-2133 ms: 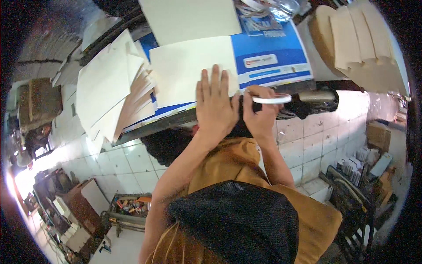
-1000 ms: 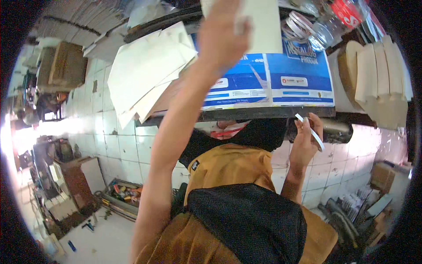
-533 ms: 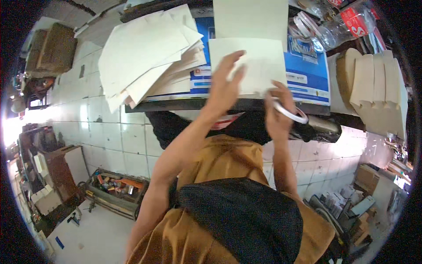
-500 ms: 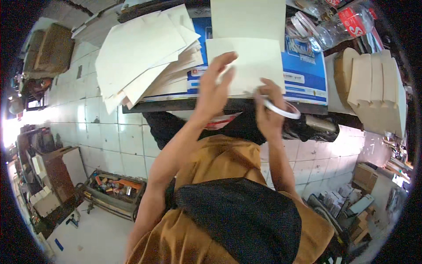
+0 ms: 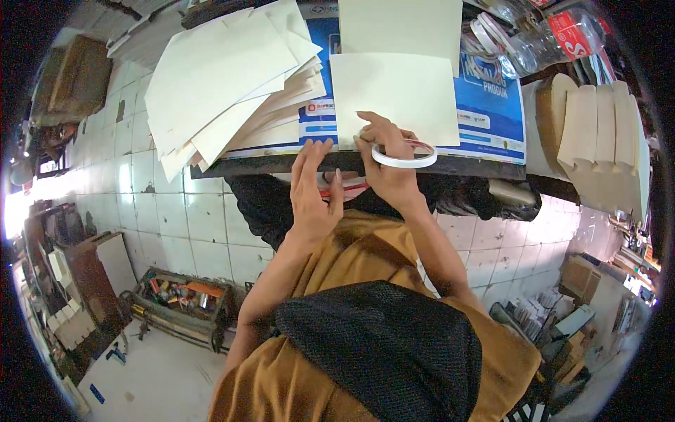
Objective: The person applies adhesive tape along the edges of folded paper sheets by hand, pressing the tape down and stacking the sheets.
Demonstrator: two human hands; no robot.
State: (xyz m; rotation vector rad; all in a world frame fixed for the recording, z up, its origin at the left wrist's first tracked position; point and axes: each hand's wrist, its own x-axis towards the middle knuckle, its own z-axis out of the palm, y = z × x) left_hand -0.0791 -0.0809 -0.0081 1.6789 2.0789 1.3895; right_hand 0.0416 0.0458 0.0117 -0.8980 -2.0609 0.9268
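A cream sheet [image 5: 394, 88] lies in front of me on a blue printed sheet [image 5: 496, 105], near the table's front edge. A second cream sheet [image 5: 399, 27] is behind it. My right hand [image 5: 388, 165] is at the near edge of the front sheet, with a narrow white tape roll [image 5: 406, 162] hooked on its fingers. Thumb and forefinger come close together there; whether a strip is between them cannot be made out. At the table edge to the left, my left hand [image 5: 313, 190] is open, fingers apart, holding nothing.
An untidy pile of cream sheets [image 5: 221, 74] covers the table's left side. At the back right are more tape rolls [image 5: 486, 34] and a plastic bottle with a red label [image 5: 562, 39]. Folded cream blocks [image 5: 598, 130] stand far right. A tool box [image 5: 184, 302] is lower left.
My left hand has drawn back from above the sheet toward me and to the left. My right hand has moved left with the tape roll to the sheet's near edge.
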